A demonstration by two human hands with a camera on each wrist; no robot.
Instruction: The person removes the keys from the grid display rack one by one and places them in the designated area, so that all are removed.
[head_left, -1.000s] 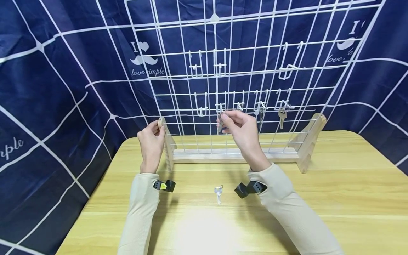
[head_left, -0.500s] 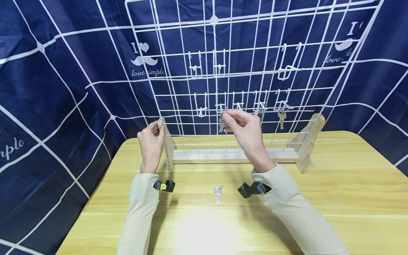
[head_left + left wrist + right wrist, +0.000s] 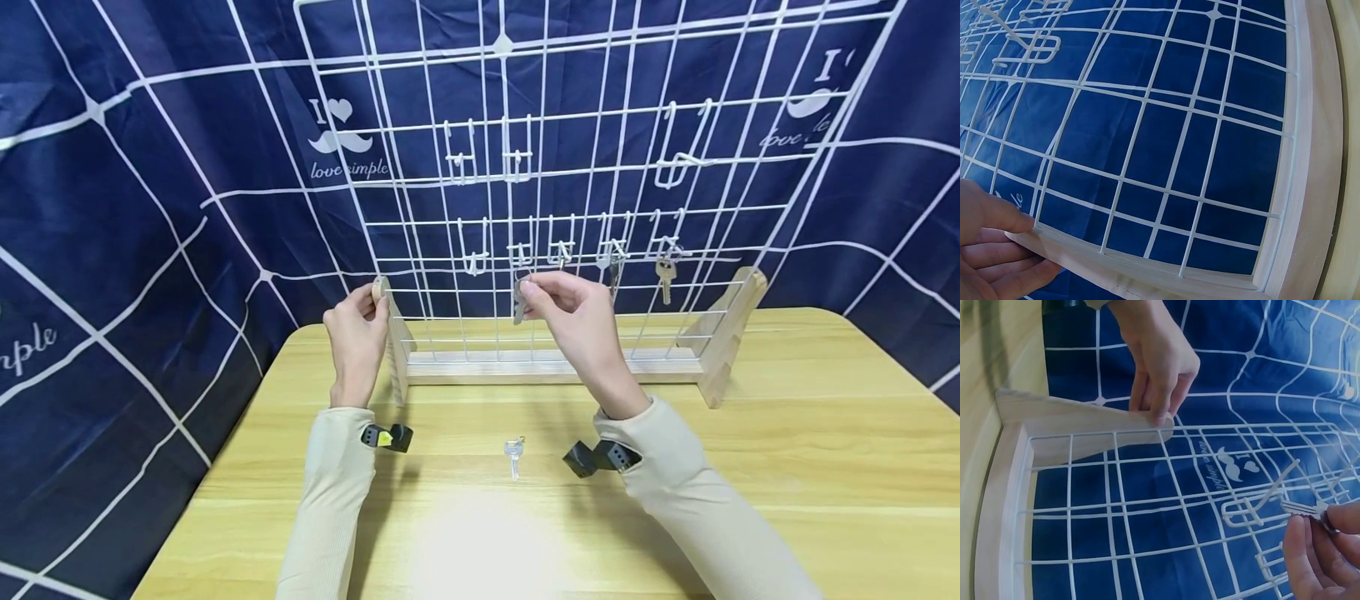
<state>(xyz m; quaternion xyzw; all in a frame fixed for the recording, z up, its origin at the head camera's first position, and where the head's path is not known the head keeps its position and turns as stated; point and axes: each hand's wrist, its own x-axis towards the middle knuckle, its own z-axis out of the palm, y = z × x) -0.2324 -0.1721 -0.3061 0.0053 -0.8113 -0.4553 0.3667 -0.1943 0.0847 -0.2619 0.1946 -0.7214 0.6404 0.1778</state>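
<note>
Head view: pinching key [image 3: 518, 309] in right hand [image 3: 583, 329], wooden upright [image 3: 396, 350] in left hand [image 3: 356, 337], seemingly done with hung keys [image 3: 665, 271], not tabletop key [image 3: 513, 450].

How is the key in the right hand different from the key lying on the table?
The held key is pinched in the right hand, raised above the table; the table key lies there untouched. The held key looks darker grey; the table key looks paler. Both look like metal keys.

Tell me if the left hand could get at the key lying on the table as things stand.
Probably yes, though only after letting go: the left hand pinches the wooden upright, but nothing visible seems to block its way to the key on the table.
</note>
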